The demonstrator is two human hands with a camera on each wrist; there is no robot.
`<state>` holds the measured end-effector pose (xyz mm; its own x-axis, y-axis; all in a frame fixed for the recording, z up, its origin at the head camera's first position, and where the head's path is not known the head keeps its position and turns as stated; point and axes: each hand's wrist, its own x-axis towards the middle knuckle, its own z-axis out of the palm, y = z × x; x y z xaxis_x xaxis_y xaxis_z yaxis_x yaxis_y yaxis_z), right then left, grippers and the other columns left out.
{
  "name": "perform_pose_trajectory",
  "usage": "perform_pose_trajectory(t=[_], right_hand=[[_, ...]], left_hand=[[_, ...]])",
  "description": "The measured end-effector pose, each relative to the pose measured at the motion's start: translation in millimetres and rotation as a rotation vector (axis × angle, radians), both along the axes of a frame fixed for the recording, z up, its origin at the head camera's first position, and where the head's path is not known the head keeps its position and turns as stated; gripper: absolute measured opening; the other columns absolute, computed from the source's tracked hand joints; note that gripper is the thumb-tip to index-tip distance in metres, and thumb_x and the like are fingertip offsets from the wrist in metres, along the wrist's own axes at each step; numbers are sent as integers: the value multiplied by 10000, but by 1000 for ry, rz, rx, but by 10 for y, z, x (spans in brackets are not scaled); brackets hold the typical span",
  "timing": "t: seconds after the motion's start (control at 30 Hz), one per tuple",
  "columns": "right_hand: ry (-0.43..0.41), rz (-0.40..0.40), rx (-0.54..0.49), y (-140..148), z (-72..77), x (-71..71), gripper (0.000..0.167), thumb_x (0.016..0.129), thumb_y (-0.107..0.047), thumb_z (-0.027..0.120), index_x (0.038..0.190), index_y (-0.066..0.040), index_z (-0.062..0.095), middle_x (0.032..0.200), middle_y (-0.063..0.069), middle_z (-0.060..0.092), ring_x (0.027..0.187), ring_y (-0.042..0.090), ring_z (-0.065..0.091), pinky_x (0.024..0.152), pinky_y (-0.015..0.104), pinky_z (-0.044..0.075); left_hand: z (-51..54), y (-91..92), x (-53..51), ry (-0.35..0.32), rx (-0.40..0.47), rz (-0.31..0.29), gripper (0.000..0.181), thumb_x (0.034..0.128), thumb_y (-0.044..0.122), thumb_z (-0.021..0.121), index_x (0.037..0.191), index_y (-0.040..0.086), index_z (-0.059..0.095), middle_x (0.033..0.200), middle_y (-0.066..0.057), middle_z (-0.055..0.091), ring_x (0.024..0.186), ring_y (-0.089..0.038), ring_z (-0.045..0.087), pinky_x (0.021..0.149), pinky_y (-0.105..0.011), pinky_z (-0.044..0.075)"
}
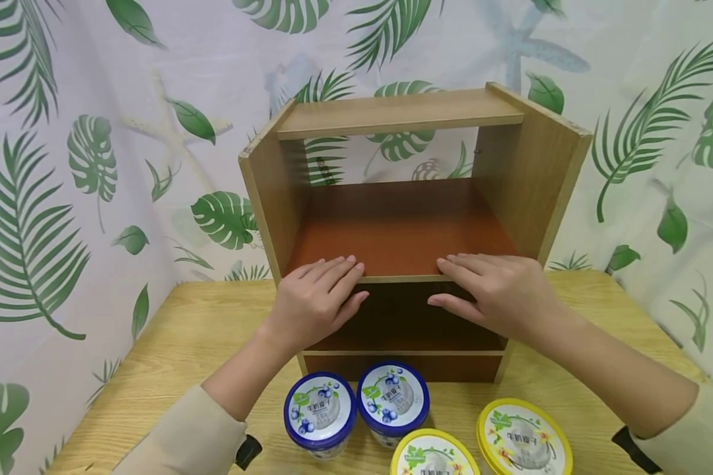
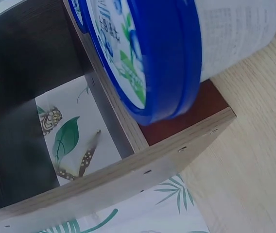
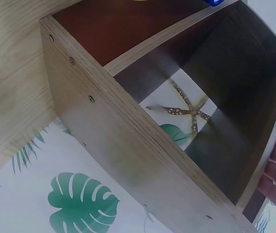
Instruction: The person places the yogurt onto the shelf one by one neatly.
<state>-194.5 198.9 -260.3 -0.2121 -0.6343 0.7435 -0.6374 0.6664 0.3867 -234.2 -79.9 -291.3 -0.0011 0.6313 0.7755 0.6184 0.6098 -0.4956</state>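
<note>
Left hand [image 1: 317, 297] and right hand [image 1: 499, 290] side by side, well apart, at the front edge of the middle shelf [image 1: 392, 224] of a cabinet [image 1: 541, 178]. Above and beyond both hands, top board [image 1: 392, 115]; below them, lower compartment [image 1: 404, 316]. Under the cabinet and out to either side of the hands, table [image 1: 226, 330]; behind everything, backdrop [image 1: 166, 59]. On the table, before the cabinet: below the left hand, leftmost tub [image 1: 319, 409]; just to its right, below the gap between the hands, second tub [image 1: 393, 399]; nearer the wearer, right of the second, third tub [image 1: 435, 455]; below the right hand, rightmost tub [image 1: 524, 439].
</note>
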Motion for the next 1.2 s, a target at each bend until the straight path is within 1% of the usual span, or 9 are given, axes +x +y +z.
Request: perform_pose_trajectory(t=[0.13, 0.23, 0.37, 0.53, 0.73, 0.83, 0.97, 1.1, 1.2], right_hand=[[45, 82, -7, 28, 28, 57, 595, 956, -524, 400, 984, -24, 724, 826, 112, 732, 630, 270, 691, 507, 380, 537], [76, 134, 2, 43, 33, 101, 556, 954, -495, 433, 965, -23, 725, 794, 98, 729, 606, 253, 684, 501, 375, 535], [90, 173, 19, 43, 14, 164, 538, 945, -484, 463, 954, -20, 735, 803, 106, 731, 648, 255, 700, 517, 380, 542], [87, 201, 22, 38, -41, 234, 527, 942, -480, 471, 946, -28, 742, 799, 98, 731, 667, 253, 705, 532, 384, 546], [62, 224, 27, 25, -97, 297, 521, 945, -481, 461, 924, -46, 748, 807, 80, 734, 652, 223, 703, 509, 348, 538], [46, 241, 28, 19, -122, 333, 521, 946, -482, 457, 911, -53, 752, 811, 76, 735, 643, 220, 702, 507, 342, 537], [38, 259, 22, 13, -145, 384, 520, 945, -482, 463, 897, -56, 757, 814, 73, 736, 636, 220, 702, 508, 345, 538], [41, 272, 22, 13, -166, 427, 516, 947, -472, 465, 875, -54, 759, 807, 72, 736, 635, 220, 701, 510, 351, 539], [40, 281, 33, 16, -185, 459, 511, 951, -461, 461, 866, -55, 759, 805, 67, 737, 639, 217, 702, 513, 350, 539]], left_hand=[[8, -39, 13, -2, 20, -23, 365, 960, 334, 493, 1041, 68, 729, 995, -67, 729, 902, -198, 703, 764, -316, 554], [12, -69, 27, 4, 35, -53, 328, 946, 312, 532, 1026, 66, 735, 979, -62, 732, 891, -190, 706, 757, -309, 555], [18, -114, 44, -3, 65, -77, 307, 935, 298, 563, 1019, 58, 735, 974, -63, 733, 880, -191, 707, 746, -310, 556], [25, -171, 68, -27, 95, -99, 282, 909, 279, 609, 1008, 47, 736, 982, -79, 730, 893, -204, 706, 756, -330, 557], [18, -266, 91, -28, 108, -129, 240, 898, 222, 628, 991, 30, 736, 971, -89, 731, 874, -215, 708, 712, -320, 560], [26, -309, 105, -16, 114, -141, 223, 891, 197, 634, 984, 21, 735, 963, -93, 731, 865, -217, 709, 717, -327, 561], [51, -359, 117, 1, 138, -174, 214, 885, 183, 639, 960, 7, 734, 909, -98, 733, 789, -217, 708, 677, -336, 564], [80, -422, 116, -19, 173, -206, 213, 881, 177, 637, 933, -8, 730, 795, -97, 719, 662, -218, 682, 584, -336, 553], [93, -478, 115, -25, 183, -207, 224, 886, 188, 628, 919, -9, 729, 741, -92, 704, 610, -220, 662, 540, -328, 538]])
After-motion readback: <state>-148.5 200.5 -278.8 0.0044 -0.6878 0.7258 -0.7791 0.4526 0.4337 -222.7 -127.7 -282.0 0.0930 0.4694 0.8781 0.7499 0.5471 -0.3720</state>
